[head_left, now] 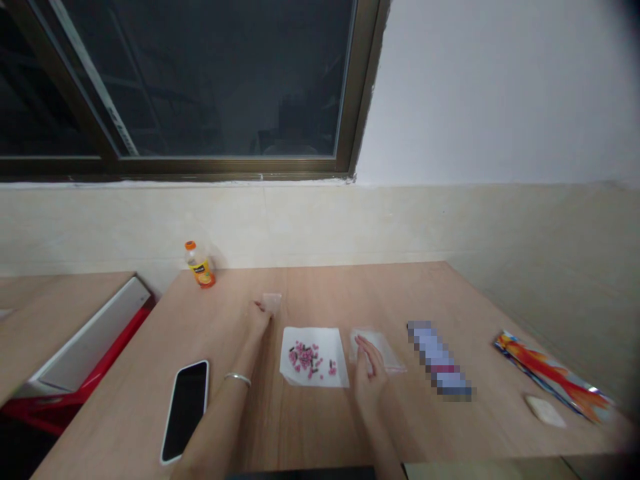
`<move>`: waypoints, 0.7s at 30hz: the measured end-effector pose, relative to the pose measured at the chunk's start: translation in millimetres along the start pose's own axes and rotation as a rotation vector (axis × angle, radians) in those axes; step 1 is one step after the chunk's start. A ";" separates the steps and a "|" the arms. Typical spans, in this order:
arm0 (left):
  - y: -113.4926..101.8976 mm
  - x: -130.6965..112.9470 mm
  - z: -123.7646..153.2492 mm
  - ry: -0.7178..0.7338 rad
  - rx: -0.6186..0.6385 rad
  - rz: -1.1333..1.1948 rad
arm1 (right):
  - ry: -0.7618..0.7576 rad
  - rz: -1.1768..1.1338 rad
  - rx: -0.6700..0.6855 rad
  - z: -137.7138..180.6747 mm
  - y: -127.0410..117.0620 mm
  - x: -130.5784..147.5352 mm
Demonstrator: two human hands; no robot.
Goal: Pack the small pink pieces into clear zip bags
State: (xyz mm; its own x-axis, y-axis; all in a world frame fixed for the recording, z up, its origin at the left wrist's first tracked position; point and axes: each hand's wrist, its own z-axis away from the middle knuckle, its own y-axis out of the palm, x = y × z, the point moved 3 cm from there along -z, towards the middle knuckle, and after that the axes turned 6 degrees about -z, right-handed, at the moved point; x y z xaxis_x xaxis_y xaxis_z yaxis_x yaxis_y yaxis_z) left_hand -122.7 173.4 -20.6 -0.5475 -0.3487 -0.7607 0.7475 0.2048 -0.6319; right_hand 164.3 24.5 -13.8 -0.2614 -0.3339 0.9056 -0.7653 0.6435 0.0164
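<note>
My left hand (258, 319) reaches forward on the wooden table (350, 287) and pinches the near edge of a small clear plastic bag (273, 301) with closed fingertips. A thin bracelet (237, 379) circles that wrist. My right hand (369, 373) lies with fingers stretched out on the near corner of a stack of clear plastic bags (383, 347). Between the hands lies a white sheet of paper (314, 357) carrying several small pink and dark beads (306, 356).
A smartphone (185, 410) lies face up at the near left. A small orange juice bottle (200, 265) stands at the table's back left. A blurred flat pack (439, 360), a colourful foil wrapper (553, 377) and a pale pad (545, 411) lie to the right. A red and white object (85, 350) sits left of the table.
</note>
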 end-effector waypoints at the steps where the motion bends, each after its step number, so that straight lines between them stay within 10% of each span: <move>1: 0.8 -0.9 4.4 0.012 0.041 0.060 | 0.079 -0.026 0.032 -0.3 4.0 3.0; 7: -1.2 -11.6 63.0 0.198 0.368 0.418 | 0.522 -0.220 0.397 -1.2 27.6 16.4; 13: -15.8 -33.1 126.8 0.286 0.738 0.673 | 0.652 -0.314 0.795 -2.5 38.7 37.7; 21: -34.8 -44.2 146.3 0.362 0.653 0.546 | 0.601 -0.245 0.856 -6.0 31.7 71.4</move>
State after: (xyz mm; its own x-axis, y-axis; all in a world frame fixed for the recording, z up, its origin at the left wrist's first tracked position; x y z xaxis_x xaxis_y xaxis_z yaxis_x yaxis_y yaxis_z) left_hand -69.5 47.9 56.7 -0.0592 -0.0262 -0.9979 0.9401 -0.3377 -0.0469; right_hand 124.9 25.2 53.9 0.1086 0.1556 0.9818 -0.9762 -0.1697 0.1349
